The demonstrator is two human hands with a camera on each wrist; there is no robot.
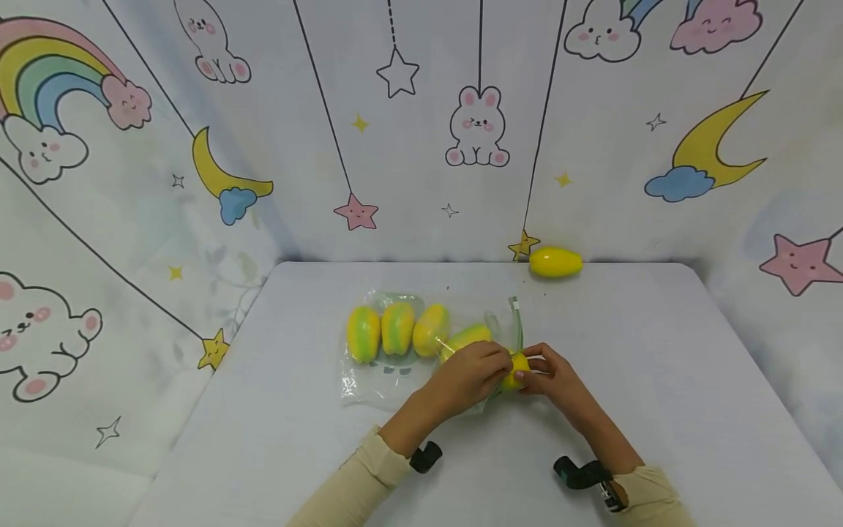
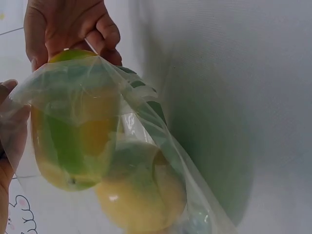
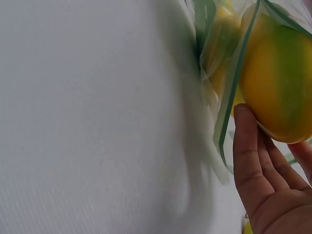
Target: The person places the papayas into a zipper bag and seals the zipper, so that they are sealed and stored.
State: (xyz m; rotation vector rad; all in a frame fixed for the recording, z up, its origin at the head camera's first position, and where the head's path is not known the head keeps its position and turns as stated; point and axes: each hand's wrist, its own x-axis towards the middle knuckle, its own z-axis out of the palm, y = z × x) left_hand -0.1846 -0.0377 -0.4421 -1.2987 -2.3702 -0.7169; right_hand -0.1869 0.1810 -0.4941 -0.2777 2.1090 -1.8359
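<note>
A clear plastic bag [image 1: 369,391] with a green-edged mouth [image 3: 231,97] lies on the table, several yellow-green mangoes [image 1: 364,334] inside it. At the bag's right end my right hand [image 1: 549,373] holds another mango [image 3: 278,83] by its end, fingers and thumb around it. Most of that mango is within the bag's mouth, its stem end outside, as the left wrist view shows. My left hand [image 1: 470,373] pinches the bag's film beside this mango. In the left wrist view only part of the left hand [image 2: 9,141] shows at the edge.
One more yellow mango [image 1: 556,262] lies at the table's back edge, right of the middle. The white table [image 1: 658,366] meets a patterned cloth backdrop [image 1: 421,168] behind. Black wrist cameras [image 1: 582,473] are strapped to both forearms.
</note>
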